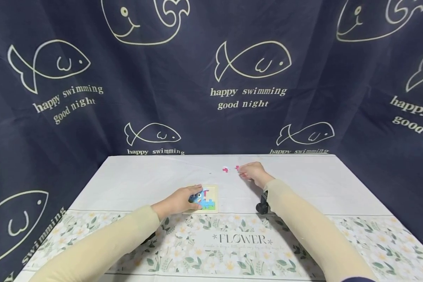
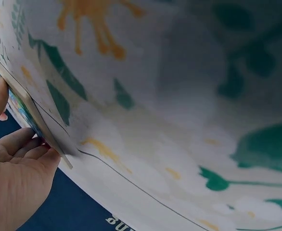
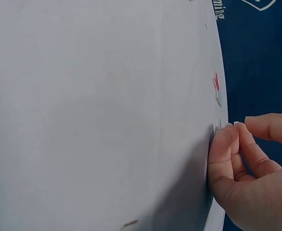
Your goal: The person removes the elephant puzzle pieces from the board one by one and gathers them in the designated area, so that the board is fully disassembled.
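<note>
Puzzle board (image 1: 216, 199) lies flat near the middle of the white worktop (image 1: 134, 180), just beyond its flowered band, partly filled with blue, green and red pieces. Your left arm reaches in diagonally from the near left, in a cream sleeve (image 1: 105, 244), and your left hand (image 1: 179, 200) holds the board's left side. Its thumb lies on the near side and its fingers on the far side, set apart and bent over the edge, covering part of the picture. Your right arm stretches farther forward, angled inward, a black device (image 1: 262, 205) at the wrist. Your right hand (image 1: 252, 173) is low, close to the far edge, fingers bent with tips close together, right beside a small red piece (image 1: 237, 167); you cannot tell whether they pinch it. To its left lies a red-and-white piece (image 1: 225, 169), apart from both hands.
</note>
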`<state>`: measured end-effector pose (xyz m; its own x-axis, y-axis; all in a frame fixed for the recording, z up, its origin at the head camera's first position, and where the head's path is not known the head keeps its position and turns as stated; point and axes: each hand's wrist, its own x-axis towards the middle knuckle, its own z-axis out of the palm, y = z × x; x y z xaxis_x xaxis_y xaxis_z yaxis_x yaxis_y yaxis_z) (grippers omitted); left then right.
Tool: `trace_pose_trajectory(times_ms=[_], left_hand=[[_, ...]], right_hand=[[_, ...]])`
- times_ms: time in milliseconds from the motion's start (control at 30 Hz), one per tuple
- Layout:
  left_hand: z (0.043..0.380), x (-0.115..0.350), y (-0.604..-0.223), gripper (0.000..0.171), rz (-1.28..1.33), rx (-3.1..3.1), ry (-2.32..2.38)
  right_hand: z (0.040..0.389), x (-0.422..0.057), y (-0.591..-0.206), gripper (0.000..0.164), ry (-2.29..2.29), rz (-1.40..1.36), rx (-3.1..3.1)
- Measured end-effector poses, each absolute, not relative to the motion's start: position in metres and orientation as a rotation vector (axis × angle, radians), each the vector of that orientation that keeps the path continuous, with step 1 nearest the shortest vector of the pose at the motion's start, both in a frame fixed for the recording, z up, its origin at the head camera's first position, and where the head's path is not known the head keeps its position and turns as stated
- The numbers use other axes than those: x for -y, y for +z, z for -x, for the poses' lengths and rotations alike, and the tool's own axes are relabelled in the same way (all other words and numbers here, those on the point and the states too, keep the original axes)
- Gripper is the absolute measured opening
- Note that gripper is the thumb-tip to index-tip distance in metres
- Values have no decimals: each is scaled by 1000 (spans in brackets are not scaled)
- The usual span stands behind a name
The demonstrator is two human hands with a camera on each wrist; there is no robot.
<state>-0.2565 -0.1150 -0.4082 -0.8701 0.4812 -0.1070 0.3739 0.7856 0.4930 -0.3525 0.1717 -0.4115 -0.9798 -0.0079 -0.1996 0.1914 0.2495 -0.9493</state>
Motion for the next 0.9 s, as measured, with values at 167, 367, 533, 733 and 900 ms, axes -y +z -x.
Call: trace_pose_trajectory(times_ms=[167,367,533,733,900], left_hand=[[254,115,-406,72,-678,-2739,710],[255,116,-409,72,-694,-2749,695],[255,116,-410,73,-690,-2746,689],[253,116,-408,72,-694,-2749,674],[252,116,-405,72,-686,-2751,669]], right_hand=[[352,-170,-411,31,-1838,-171,-2328],[350,-167,-409,32,-1898,-151,-2269],[344,-160,-405,32,-1888,-124,-2260],[340,-153,-401,31,-1844,-100,-2261],[336,-149,-397,32,-1811,-81,-2257]])
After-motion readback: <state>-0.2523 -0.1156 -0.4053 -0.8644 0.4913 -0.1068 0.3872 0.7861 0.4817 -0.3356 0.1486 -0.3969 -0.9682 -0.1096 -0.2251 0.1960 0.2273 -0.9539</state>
